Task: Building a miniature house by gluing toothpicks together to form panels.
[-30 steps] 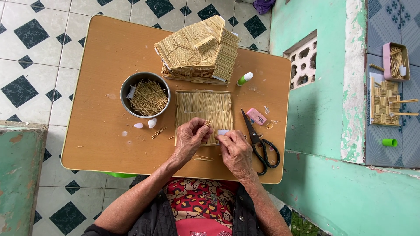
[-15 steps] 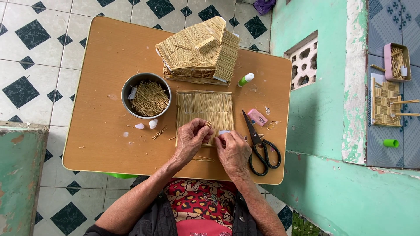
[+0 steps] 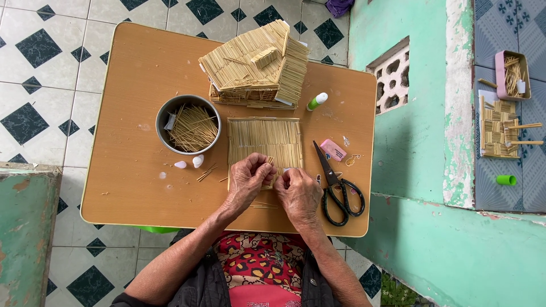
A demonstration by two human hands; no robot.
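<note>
Since a moment ago your hands have barely shifted. Your left hand pinches a short stick between fingertips over the flat stick panel; your right hand rests curled on its near edge, grasp unclear. Scissors lie just right, the bowl of sticks left, the stick house beyond.

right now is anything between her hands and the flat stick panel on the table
Nothing visible. The left hand and the right hand both rest on the near edge of the flat stick panel, fingers pinching small sticks there. The scissors lie off to the right, clear of it.
</note>
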